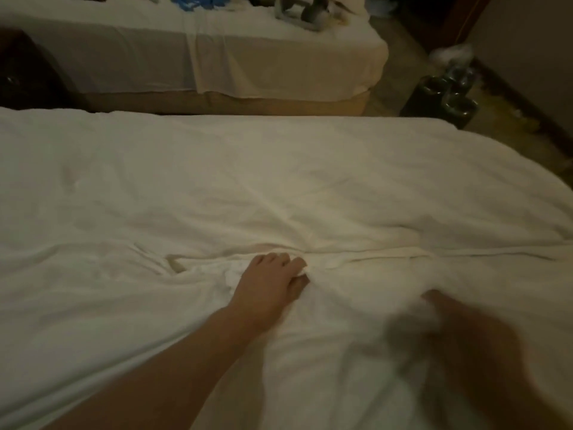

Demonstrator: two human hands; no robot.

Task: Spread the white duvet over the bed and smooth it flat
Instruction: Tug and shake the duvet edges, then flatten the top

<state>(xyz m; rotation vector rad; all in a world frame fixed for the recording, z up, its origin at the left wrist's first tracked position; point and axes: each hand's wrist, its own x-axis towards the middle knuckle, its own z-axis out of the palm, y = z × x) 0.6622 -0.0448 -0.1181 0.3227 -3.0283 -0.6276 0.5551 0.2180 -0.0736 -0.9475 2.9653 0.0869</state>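
Note:
The white duvet [248,181] covers the bed across most of the view, flat at the far side and creased near me. A long fold runs left to right through the middle. My left hand [269,283] lies on the duvet at that fold, fingers curled into a bunch of the cloth. My right hand [446,324] is low at the right, dark and blurred by motion, on or just above the duvet. Its fingers cannot be made out.
A second bed [217,57] with a white sheet stands beyond, with blue items [192,1] and grey objects [304,10] on top. A narrow gap separates the beds. Dark bins [446,94] stand on the floor at the right near the wall.

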